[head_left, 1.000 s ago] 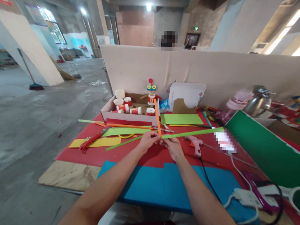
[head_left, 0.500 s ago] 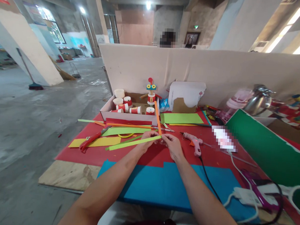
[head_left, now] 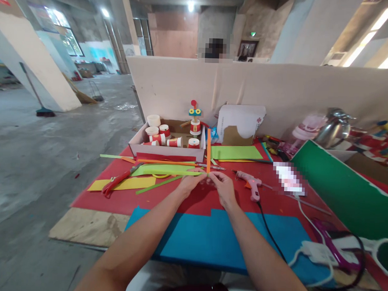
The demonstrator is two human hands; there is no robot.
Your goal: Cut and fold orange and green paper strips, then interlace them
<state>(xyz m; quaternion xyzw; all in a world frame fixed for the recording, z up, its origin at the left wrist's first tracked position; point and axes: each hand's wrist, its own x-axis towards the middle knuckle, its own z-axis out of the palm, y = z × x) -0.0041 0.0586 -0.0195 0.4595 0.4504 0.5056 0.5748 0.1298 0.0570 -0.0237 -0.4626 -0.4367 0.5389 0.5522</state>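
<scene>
My left hand (head_left: 192, 183) and my right hand (head_left: 222, 185) meet above the red tabletop, fingers pinched where two paper strips join. The light green strip (head_left: 167, 172) stretches out leftward, nearly level. From the same corner an orange strip (head_left: 208, 150) points away from me, roughly square to the green one. My left fingers close on the green strip; my right fingers grip the joined corner. The fingertips partly hide the joint. A pink glue gun (head_left: 251, 183) lies right of my right hand. Red-handled scissors (head_left: 119, 181) rest on yellow paper (head_left: 97, 184) at the left.
Behind the hands stands a shallow box (head_left: 168, 153) of red and white paper cups, with a spring-necked cup figure (head_left: 195, 126). Green sheets (head_left: 238, 152) lie beside it. A green panel (head_left: 338, 193), a metal jug (head_left: 333, 129) and a power strip (head_left: 320, 254) occupy the right. Blue sheets (head_left: 191, 234) cover the front.
The joined strips have turned clockwise: the green strip's left end rose to nearly level, and the orange strip swung from leaning left to upright in view. Both hands stay close together.
</scene>
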